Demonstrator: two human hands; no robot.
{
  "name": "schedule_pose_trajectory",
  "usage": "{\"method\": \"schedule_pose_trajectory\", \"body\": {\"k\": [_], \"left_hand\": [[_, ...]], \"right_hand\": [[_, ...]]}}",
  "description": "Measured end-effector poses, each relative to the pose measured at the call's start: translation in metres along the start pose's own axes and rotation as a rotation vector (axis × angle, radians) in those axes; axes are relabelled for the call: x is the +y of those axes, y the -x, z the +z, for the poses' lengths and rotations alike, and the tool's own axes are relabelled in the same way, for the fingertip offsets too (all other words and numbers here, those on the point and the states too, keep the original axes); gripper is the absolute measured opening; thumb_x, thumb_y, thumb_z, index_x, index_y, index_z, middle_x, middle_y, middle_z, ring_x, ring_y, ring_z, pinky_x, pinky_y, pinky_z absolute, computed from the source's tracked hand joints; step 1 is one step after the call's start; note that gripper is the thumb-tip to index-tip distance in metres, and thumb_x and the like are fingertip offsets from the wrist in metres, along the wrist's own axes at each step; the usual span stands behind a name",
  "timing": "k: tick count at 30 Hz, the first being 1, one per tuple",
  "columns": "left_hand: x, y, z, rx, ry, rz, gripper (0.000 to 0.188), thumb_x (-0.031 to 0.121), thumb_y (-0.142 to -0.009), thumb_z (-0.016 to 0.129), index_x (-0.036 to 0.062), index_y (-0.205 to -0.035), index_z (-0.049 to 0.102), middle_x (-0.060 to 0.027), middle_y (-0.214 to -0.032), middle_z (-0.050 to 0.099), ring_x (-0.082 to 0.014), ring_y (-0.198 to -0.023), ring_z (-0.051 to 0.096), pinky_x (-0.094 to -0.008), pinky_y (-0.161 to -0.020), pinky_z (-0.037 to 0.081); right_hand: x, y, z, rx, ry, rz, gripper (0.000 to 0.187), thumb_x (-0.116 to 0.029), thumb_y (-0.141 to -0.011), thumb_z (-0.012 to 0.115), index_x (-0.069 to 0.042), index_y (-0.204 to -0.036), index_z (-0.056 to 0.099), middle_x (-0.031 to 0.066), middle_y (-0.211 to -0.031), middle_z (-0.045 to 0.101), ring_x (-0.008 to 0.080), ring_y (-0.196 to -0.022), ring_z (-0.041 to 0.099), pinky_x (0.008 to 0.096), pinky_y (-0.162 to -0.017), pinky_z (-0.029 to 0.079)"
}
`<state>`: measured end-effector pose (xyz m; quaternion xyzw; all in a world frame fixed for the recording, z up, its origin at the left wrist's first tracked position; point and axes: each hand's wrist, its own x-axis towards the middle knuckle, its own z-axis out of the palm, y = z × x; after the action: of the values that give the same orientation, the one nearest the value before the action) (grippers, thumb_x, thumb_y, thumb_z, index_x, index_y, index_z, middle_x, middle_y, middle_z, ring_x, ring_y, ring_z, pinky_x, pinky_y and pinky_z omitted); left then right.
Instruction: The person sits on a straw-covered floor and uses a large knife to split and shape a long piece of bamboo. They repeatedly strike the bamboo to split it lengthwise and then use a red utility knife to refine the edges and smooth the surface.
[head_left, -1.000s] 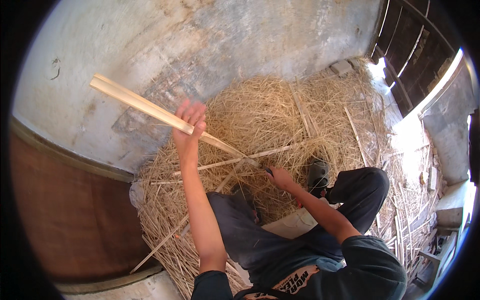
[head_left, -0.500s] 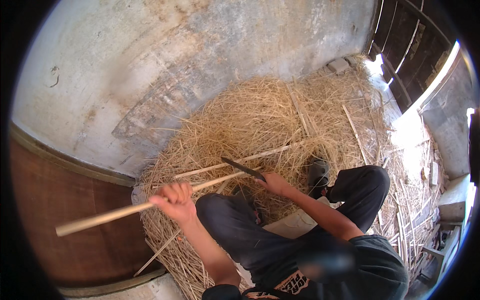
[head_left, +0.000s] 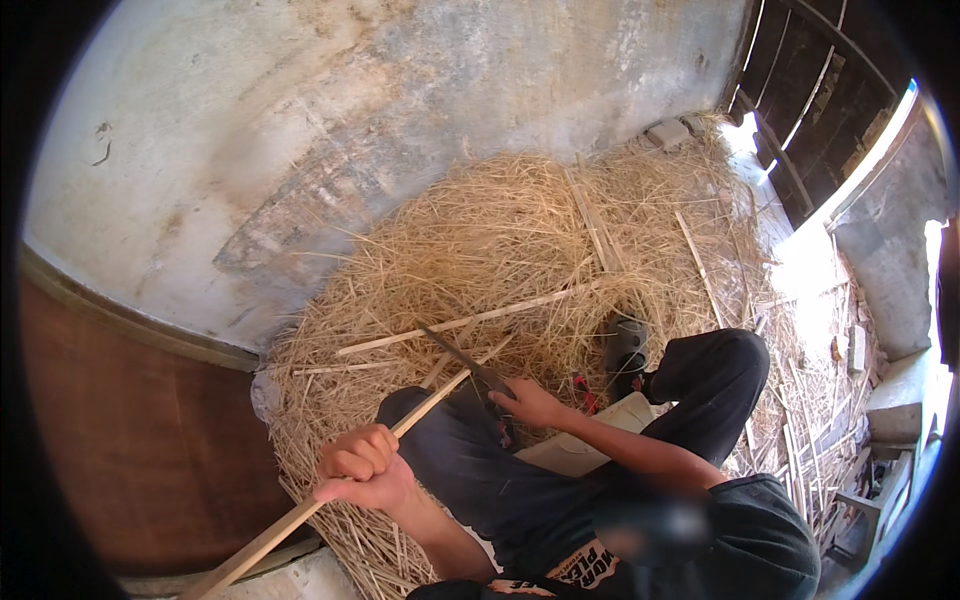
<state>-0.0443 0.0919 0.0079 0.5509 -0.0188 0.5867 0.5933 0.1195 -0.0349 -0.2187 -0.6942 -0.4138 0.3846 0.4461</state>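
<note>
A long pale strip of wood or bamboo (head_left: pixel 424 411) slants from the lower left up toward the middle, crossing above my left thigh. My left hand (head_left: pixel 364 468) is closed around it partway along. In my right hand (head_left: pixel 528 402) is a knife (head_left: pixel 459 354) with a long dark blade, pointing up and left. The blade crosses the strip close to its upper end; whether the edge touches it I cannot tell. My fingers hide most of the knife's handle.
Straw and thin shavings (head_left: pixel 480 235) cover the floor around my legs. Other pale strips (head_left: pixel 470 319) lie on it. A stained wall (head_left: pixel 400 120) stands ahead, a brown panel (head_left: pixel 130 430) at left, slatted dark boards (head_left: pixel 800 90) at upper right. A dark boot (head_left: pixel 626 350) is by my right leg.
My left hand has moved down and turned, so the strip slopes more steeply with its near end lower. The knife has shifted left and slightly down, tilting more steeply.
</note>
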Motion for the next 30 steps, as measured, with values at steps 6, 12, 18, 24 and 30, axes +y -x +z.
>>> {"method": "schedule_pose_trajectory", "body": {"k": [6,12,18,24,30], "left_hand": [[0.048,-0.007,0.017,-0.048,0.184,0.1,0.071,0.071,-0.1,0.044,0.0172,-0.058,0.025,0.0054,-0.046,0.021,-0.0065,-0.039,0.016,-0.026,-0.04,0.013],[0.088,-0.036,0.022,-0.178,0.183,0.167,0.073,0.071,-0.099,0.048,0.0168,-0.055,0.028,0.0066,-0.043,0.027,-0.0045,-0.036,0.02,-0.0206,-0.037,0.019],[0.128,-0.032,0.013,-0.202,0.292,0.212,0.073,0.074,-0.099,0.047,0.0188,-0.055,0.026,0.0074,-0.044,0.024,-0.0043,-0.038,0.017,-0.0223,-0.042,0.015],[0.141,-0.026,0.0,-0.135,0.422,0.235,0.072,0.071,-0.102,0.044,0.0199,-0.055,0.026,0.0081,-0.044,0.022,-0.0055,-0.041,0.016,-0.0246,-0.046,0.015],[0.151,-0.03,-0.007,-0.108,0.476,0.258,0.07,0.064,-0.106,0.042,0.0199,-0.055,0.026,0.008,-0.045,0.021,-0.0068,-0.041,0.015,-0.0272,-0.047,0.015]], "right_hand": [[0.028,0.008,0.019,0.2,0.057,0.12,0.047,-0.039,-0.103,0.06,0.007,-0.092,0.063,0.0282,-0.076,0.064,0.045,-0.075,0.065,0.0517,-0.07,0.049],[-0.033,0.008,-0.001,0.23,0.058,0.127,0.042,-0.035,-0.104,0.059,0.007,-0.102,0.063,0.0261,-0.072,0.065,0.0442,-0.071,0.068,0.0488,-0.067,0.052],[-0.041,0.008,-0.057,0.431,0.43,-0.116,0.035,-0.031,-0.098,0.065,0.001,-0.11,0.06,0.025,-0.071,0.067,0.0448,-0.064,0.067,0.0546,-0.059,0.054],[-0.055,0.002,-0.13,0.606,0.646,-0.354,0.03,-0.024,-0.089,0.073,-0.004,-0.106,0.058,0.018,-0.072,0.068,0.039,-0.061,0.068,0.0483,-0.056,0.056],[-0.076,0.004,-0.194,0.633,0.837,-0.488,0.034,-0.017,-0.083,0.079,-0.004,-0.103,0.054,0.0144,-0.071,0.064,0.0322,-0.057,0.064,0.0433,-0.051,0.052]]}}
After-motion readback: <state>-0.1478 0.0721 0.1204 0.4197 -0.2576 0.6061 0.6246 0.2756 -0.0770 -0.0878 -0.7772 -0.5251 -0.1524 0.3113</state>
